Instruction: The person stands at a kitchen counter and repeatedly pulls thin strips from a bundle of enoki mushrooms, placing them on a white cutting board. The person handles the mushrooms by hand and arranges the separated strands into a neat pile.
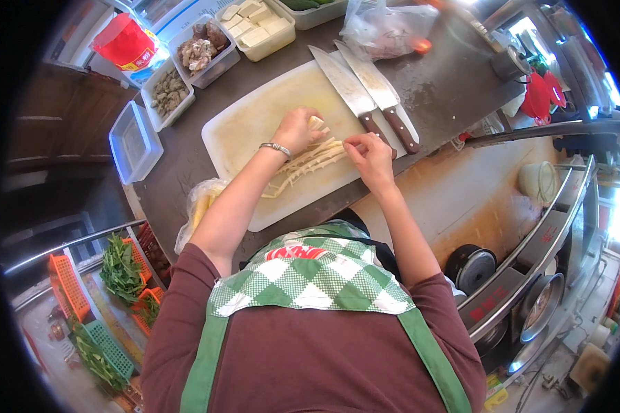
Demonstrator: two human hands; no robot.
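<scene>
Pale, jagged-edged strips of what looks like bamboo shoot (315, 160) lie on a white plastic cutting board (258, 116). My left hand (298, 131), with a bracelet at its wrist, grips pale pieces of the same food above the strips. At the strips' right end, the thumb and fingertips of my right hand (368, 155) are pinched together; whether they hold a strip is too small to tell. Two cleaver-like kitchen knives with brown handles, one (343, 80) beside the other (372, 77), lie across the board's right end. A plastic bag of yellow pieces (199, 206) rests by my left forearm.
Along the table's far left edge stand an empty plastic container (134, 142) and tubs of shellfish (169, 93), brownish food (201, 49) and tofu (253, 26). A clear bag (387, 33) sits beyond the knives. Baskets of greens (121, 268) are lower left, a metal rack (537, 232) right.
</scene>
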